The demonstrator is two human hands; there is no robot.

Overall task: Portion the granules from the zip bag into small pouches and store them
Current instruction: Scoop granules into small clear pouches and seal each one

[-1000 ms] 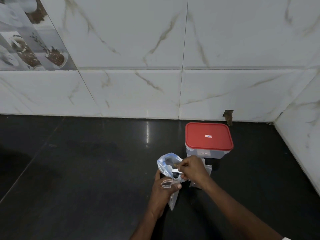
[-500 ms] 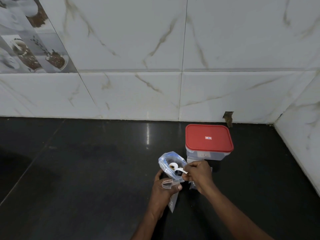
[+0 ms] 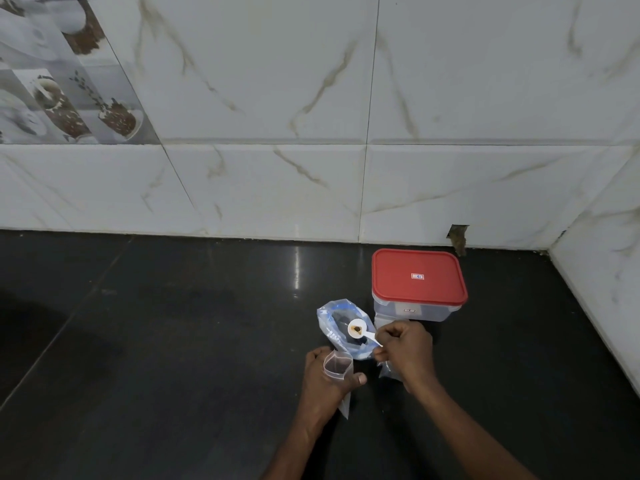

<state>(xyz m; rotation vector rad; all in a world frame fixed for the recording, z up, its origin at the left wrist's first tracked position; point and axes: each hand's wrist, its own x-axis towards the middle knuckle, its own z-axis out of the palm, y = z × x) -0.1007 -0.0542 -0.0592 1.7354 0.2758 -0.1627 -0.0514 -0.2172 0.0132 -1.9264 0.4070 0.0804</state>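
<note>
White round spoon (image 3: 360, 334), perhaps brown granules (image 3: 355, 328)

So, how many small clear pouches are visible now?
2: an open pouch held by the left hand, and a flat pouch on the counter under the right hand. More may be hidden beneath that hand or inside the red-lidded container.
</note>
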